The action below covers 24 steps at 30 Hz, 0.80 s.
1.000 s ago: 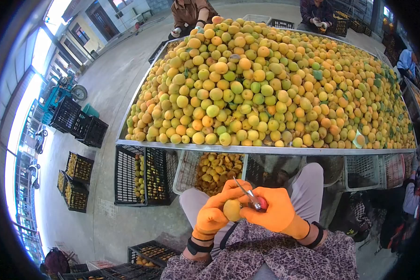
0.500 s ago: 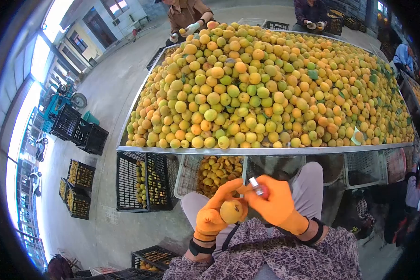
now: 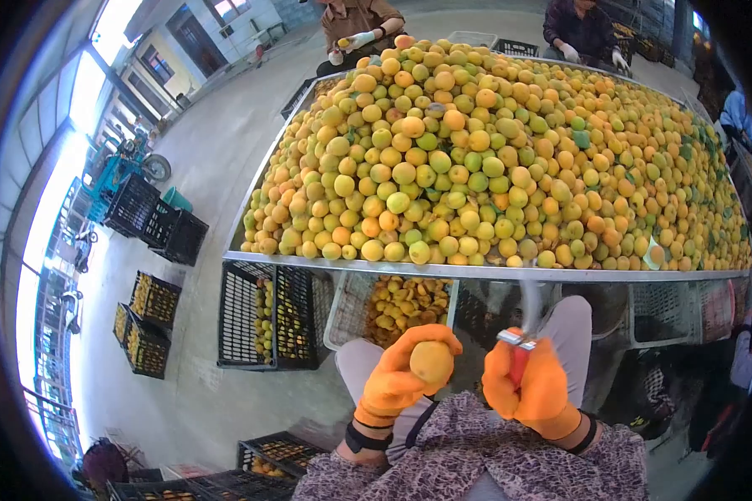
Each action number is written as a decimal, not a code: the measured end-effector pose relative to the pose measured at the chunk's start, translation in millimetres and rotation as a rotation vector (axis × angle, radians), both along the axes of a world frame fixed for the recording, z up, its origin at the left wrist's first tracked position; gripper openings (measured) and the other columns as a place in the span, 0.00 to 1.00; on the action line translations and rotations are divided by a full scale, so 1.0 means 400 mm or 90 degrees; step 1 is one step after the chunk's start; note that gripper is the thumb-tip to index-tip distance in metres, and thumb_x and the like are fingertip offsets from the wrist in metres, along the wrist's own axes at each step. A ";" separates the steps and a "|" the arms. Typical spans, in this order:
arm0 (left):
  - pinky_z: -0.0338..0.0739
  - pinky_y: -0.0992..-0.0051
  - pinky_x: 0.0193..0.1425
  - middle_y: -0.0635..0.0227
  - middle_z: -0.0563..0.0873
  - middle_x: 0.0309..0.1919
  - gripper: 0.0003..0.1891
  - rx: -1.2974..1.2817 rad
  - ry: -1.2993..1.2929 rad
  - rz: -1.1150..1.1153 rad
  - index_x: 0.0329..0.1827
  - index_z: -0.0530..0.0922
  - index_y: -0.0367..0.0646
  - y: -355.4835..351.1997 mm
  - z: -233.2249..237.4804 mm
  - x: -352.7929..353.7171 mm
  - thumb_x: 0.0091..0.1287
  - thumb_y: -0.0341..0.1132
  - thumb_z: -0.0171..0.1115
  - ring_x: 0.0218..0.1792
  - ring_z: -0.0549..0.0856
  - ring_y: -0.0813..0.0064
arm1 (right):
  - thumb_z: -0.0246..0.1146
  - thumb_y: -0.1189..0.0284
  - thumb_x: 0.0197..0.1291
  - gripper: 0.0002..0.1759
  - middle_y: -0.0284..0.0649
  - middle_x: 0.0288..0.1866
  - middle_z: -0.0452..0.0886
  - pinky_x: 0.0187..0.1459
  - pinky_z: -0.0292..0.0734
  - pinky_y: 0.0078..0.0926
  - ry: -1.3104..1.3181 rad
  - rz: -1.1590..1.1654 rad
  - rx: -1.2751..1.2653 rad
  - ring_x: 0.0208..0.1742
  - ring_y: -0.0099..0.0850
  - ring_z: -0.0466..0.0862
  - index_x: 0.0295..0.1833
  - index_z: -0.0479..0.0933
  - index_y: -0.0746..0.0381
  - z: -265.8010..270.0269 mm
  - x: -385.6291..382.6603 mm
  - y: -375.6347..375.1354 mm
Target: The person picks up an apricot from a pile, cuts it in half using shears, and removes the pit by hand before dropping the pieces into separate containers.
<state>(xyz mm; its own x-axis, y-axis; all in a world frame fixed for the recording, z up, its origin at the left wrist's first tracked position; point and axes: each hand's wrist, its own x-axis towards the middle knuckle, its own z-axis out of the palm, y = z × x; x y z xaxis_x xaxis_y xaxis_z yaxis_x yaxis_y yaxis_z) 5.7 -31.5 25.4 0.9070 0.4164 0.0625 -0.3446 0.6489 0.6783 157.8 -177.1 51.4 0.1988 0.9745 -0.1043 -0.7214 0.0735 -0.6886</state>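
Observation:
In my gloved left hand [image 3: 386, 388] is a whole-looking yellow-orange apricot [image 3: 432, 361], pinched between the fingers and thumb. My gloved right hand [image 3: 539, 392], a little way off to the right, is closed round a red-handled knife [image 3: 519, 362] with a metal collar. The knife's blade points up and is blurred. Both hands are above my lap, just short of the table. Beyond them rises a big heap of apricots [image 3: 443, 167]. Below and behind my left hand, a white crate [image 3: 336, 316] holds cut, orange apricot pieces.
The table's metal rim [image 3: 476, 270] runs across in front of me. A black crate [image 3: 246, 321] with apricots stands left of the white one. Farther left are stacked black crates [image 3: 148, 344]. Two people sit at the far side, one in a brown shirt [image 3: 359, 18].
My hands have moved apart. The right one has gone right and down, its knife now pointing up. The left has turned the apricot and raised it slightly. The view has shifted a little.

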 end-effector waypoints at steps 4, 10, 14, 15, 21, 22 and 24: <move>0.73 0.77 0.44 0.65 0.76 0.47 0.33 0.138 0.131 -0.025 0.62 0.70 0.40 0.002 0.010 0.005 0.48 0.24 0.68 0.42 0.77 0.77 | 0.48 0.40 0.67 0.30 0.33 0.17 0.63 0.18 0.57 0.27 0.107 -0.137 0.176 0.13 0.25 0.59 0.29 0.59 0.56 0.071 0.016 0.034; 0.76 0.77 0.48 0.66 0.78 0.46 0.34 0.104 0.161 -0.058 0.60 0.66 0.42 -0.043 0.025 0.033 0.48 0.24 0.73 0.46 0.78 0.79 | 0.55 0.50 0.68 0.24 0.30 0.13 0.61 0.15 0.55 0.23 -0.064 -0.219 0.385 0.10 0.22 0.56 0.28 0.59 0.55 0.084 0.006 0.073; 0.76 0.76 0.48 0.67 0.78 0.46 0.34 0.228 0.240 -0.082 0.60 0.67 0.43 -0.057 0.033 0.034 0.48 0.24 0.74 0.46 0.79 0.77 | 0.58 0.55 0.66 0.23 0.33 0.17 0.65 0.19 0.67 0.26 -0.008 -0.216 0.348 0.13 0.24 0.61 0.25 0.61 0.56 0.069 0.003 0.059; 0.76 0.76 0.48 0.67 0.78 0.46 0.34 0.226 0.240 -0.081 0.60 0.67 0.43 -0.059 0.029 0.035 0.48 0.24 0.74 0.46 0.79 0.77 | 0.57 0.56 0.68 0.23 0.33 0.17 0.65 0.18 0.65 0.26 -0.005 -0.218 0.362 0.12 0.24 0.61 0.24 0.61 0.56 0.069 0.008 0.060; 0.77 0.76 0.44 0.63 0.80 0.46 0.35 0.260 0.200 -0.029 0.59 0.69 0.40 -0.062 0.008 0.041 0.46 0.30 0.78 0.41 0.80 0.77 | 0.53 0.46 0.67 0.27 0.31 0.16 0.65 0.16 0.58 0.20 -0.045 -0.209 0.274 0.11 0.22 0.61 0.27 0.62 0.57 0.060 0.035 0.040; 0.77 0.76 0.41 0.62 0.80 0.46 0.35 0.223 0.190 -0.008 0.59 0.69 0.41 -0.056 0.013 0.036 0.47 0.30 0.78 0.39 0.80 0.77 | 0.52 0.42 0.66 0.29 0.31 0.16 0.65 0.16 0.56 0.18 -0.105 -0.179 0.211 0.11 0.20 0.61 0.29 0.64 0.58 0.058 0.040 0.034; 0.76 0.78 0.36 0.60 0.80 0.46 0.35 0.177 0.157 0.042 0.59 0.69 0.40 -0.047 0.012 0.026 0.47 0.30 0.77 0.33 0.79 0.78 | 0.51 0.39 0.65 0.31 0.31 0.16 0.65 0.15 0.55 0.17 -0.184 -0.094 0.134 0.12 0.19 0.61 0.33 0.66 0.59 0.037 0.046 0.019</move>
<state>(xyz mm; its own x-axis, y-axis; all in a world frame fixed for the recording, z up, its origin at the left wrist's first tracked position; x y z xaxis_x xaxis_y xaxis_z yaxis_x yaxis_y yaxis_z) 16.3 -50.1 30.1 0.8809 0.4719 -0.0361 -0.1831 0.4103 0.8934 176.1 -169.6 66.0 0.3303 0.9273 0.1763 -0.4702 0.3236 -0.8211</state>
